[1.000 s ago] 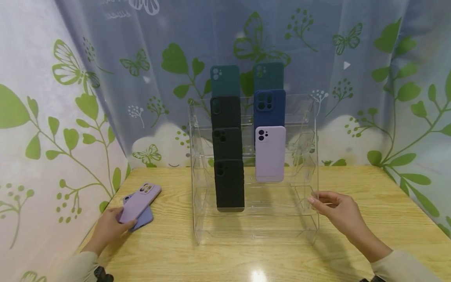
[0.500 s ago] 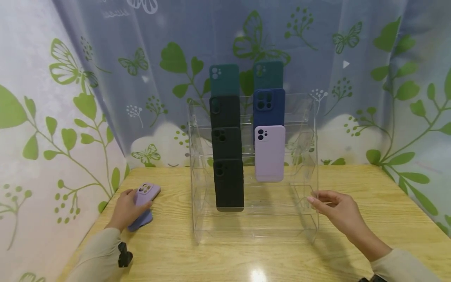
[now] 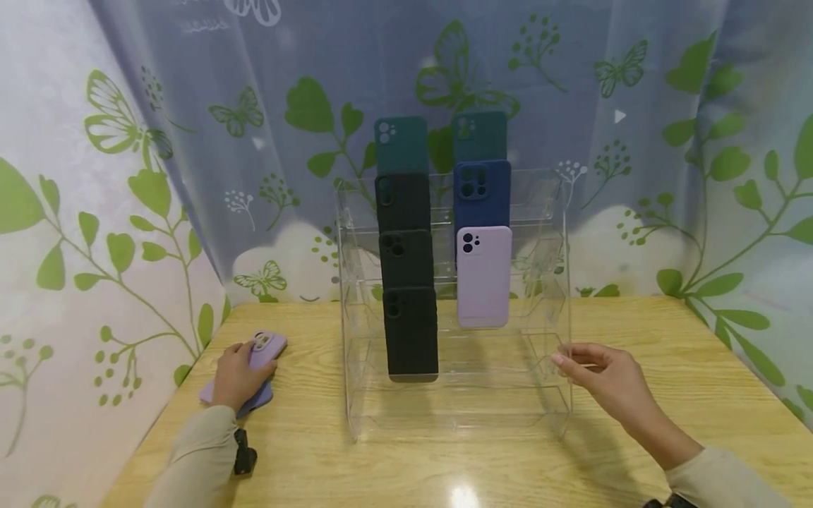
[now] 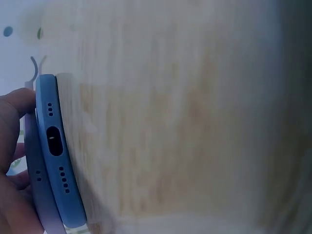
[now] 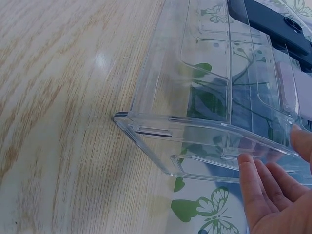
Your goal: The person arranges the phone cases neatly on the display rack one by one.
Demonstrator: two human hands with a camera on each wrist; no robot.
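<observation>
My left hand (image 3: 238, 374) lies over a lavender phone case (image 3: 275, 344) on the table's left side, thumb along one long edge and fingers at the other. A blue-violet phone case (image 3: 259, 400) lies crosswise under it; in the left wrist view this blue case (image 4: 61, 161) shows its bottom edge with a port cutout, against the lavender one. My right hand (image 3: 612, 384) pinches the right side panel of a clear tiered display stand (image 3: 569, 317), thumb and fingers on opposite faces. The right wrist view shows these fingers (image 5: 247, 170) outside the panel.
The stand's left column holds a teal case (image 3: 403, 144) above several black cases (image 3: 411, 335). In its right column are a teal case (image 3: 489, 137), a navy case (image 3: 495, 208) and a lavender case (image 3: 484, 282). A patterned curtain (image 3: 356, 56) hangs behind the wooden table (image 3: 305, 458).
My left hand has moved forward and right along the lavender case, from its near end to near the camera cutout. The right hand stays at the stand's side.
</observation>
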